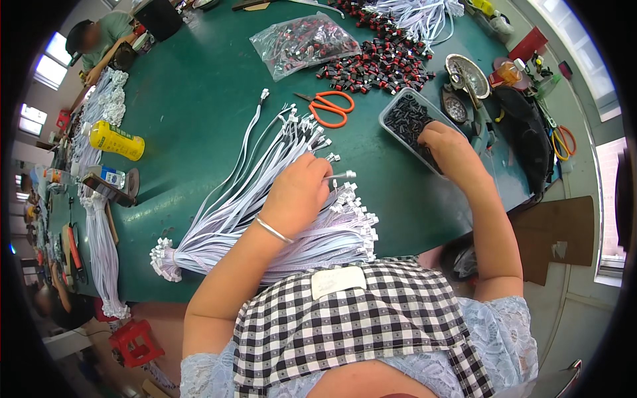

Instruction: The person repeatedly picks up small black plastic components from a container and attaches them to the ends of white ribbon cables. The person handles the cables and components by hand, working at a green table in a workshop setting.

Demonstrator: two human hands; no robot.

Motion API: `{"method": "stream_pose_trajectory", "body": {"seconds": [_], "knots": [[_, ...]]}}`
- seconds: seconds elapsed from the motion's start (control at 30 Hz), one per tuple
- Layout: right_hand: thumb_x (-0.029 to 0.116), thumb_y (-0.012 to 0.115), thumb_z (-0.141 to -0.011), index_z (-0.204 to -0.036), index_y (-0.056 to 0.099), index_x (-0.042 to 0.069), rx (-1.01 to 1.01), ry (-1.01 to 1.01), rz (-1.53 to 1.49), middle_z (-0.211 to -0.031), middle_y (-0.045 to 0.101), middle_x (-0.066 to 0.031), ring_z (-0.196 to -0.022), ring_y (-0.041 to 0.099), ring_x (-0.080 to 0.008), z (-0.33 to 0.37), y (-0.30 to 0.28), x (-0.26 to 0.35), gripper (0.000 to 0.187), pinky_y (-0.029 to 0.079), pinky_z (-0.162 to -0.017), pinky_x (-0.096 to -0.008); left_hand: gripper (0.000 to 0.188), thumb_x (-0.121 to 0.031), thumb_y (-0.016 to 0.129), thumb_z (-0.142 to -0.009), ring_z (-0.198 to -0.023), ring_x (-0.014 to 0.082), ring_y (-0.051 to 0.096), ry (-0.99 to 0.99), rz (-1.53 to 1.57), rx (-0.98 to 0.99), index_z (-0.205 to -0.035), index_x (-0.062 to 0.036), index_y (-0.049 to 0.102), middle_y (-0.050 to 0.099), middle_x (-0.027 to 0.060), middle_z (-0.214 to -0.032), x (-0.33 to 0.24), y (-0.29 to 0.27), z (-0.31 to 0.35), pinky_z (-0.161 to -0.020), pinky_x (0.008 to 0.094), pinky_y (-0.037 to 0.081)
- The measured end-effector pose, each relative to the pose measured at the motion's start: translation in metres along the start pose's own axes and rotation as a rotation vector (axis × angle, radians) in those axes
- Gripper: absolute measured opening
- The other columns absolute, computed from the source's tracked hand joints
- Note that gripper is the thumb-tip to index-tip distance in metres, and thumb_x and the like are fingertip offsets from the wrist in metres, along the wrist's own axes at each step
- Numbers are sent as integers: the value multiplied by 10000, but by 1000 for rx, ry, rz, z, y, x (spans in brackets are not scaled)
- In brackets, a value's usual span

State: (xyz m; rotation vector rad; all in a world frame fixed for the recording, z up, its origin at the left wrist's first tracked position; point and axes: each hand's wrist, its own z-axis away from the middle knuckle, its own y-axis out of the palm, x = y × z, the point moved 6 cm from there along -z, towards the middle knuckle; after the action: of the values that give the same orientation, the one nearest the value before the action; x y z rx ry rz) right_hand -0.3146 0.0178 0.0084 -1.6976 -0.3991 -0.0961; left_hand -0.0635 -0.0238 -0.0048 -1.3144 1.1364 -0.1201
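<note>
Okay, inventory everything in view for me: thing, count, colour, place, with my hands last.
Table: one, green, centre
Cables: many, white, front centre
Far-left cables: many, white, left edge
Tub: one, clear, right
Black pieces: many, black, inside tub
Connector pile: many, red-black, back
Bag: one, clear, beside pile
Scissors: one pair, orange-handled, centre
Bottle: one, yellow, left
Stool: one, red, lower left
Co-worker: one, green top, upper left
Edge clutter: too small to count
Apron: one, black-white checked, lower centre
Left hand: one, pinching a white-tipped cable
Right hand: one, reaching into tub
</note>
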Motion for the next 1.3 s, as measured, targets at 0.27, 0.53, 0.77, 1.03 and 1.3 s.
{"method": "stream_pose_trajectory", "body": {"seconds": [0.27,0.53,0.77,1.03,1.3], "knots": [[53,579,-777,-841,605,49,2,-15,146,-829,585,-106,-835,580,-302,1,0,7,69,470,-747,-396,134,-136,559,-900,-652,75,526,-548,794,251,-953,-17,591,606,7,-795,14,20,14,-616,221,455],[31,564,-739,-800,593,63,-212,-19,-35,-826,574,-96,-806,571,-284,-1,-19,31,75,465,-714,-399,177,-178,559,-923,-650,50,506,-529,968,-95,-1015,-30,590,582,-4,-811,24,-7,17,-569,191,407],[14,567,-705,-815,615,56,-180,-26,216,-800,586,-89,-826,579,-273,0,-16,23,127,469,-724,-378,195,-164,577,-913,-634,43,502,-577,1119,-39,-1029,-11,615,573,-12,-797,36,17,25,-555,178,396],[-4,598,-706,-792,649,73,-156,-14,143,-795,619,-75,-781,597,-262,-3,-15,23,127,481,-711,-343,231,-165,545,-931,-506,32,471,-608,1181,131,-1100,-16,597,572,0,-765,25,24,25,-452,161,379],[19,668,-793,-888,659,6,-110,367,-1133,-848,639,-18,-751,580,-70,-2,38,80,96,466,-664,-220,158,-160,555,-928,-517,31,502,-610,1288,125,-1017,-30,543,583,6,-810,20,27,25,-439,143,389]]}}
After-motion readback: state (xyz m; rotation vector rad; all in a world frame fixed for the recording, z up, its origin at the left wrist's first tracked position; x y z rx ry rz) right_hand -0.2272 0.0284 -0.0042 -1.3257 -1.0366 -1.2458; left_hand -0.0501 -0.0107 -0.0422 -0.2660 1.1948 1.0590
